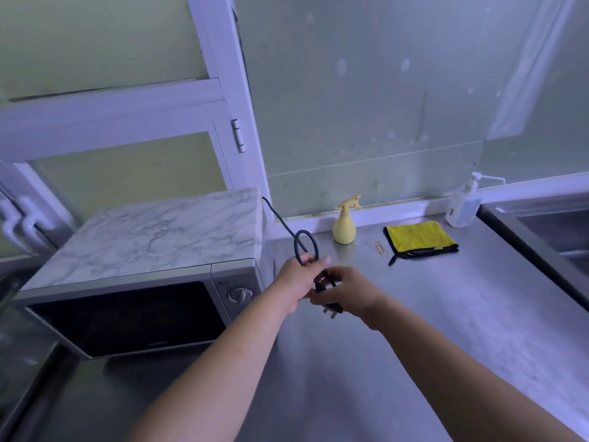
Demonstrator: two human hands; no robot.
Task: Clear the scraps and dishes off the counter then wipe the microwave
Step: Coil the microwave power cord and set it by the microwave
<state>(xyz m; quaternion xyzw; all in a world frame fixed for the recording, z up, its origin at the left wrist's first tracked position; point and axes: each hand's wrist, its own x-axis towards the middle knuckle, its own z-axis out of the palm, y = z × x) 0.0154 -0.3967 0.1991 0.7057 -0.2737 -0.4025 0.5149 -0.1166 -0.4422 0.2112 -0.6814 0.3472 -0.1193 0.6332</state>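
Note:
A silver microwave (134,301) with a marble-patterned top stands on the steel counter (446,314) at the left. Its black power cord (306,242) runs from behind it and loops above my hands. My left hand (296,279) grips the coiled cord. My right hand (347,290) pinches the cord just above the plug (333,311), which hangs below both hands. A yellow spray bottle (345,226) stands against the back wall. To its right a folded yellow and black cloth (419,239) lies flat.
A clear pump bottle (463,205) stands at the back right, beside a sink (548,231). Rubber bands (381,248) lie left of the cloth. A white window frame (223,100) rises behind the microwave.

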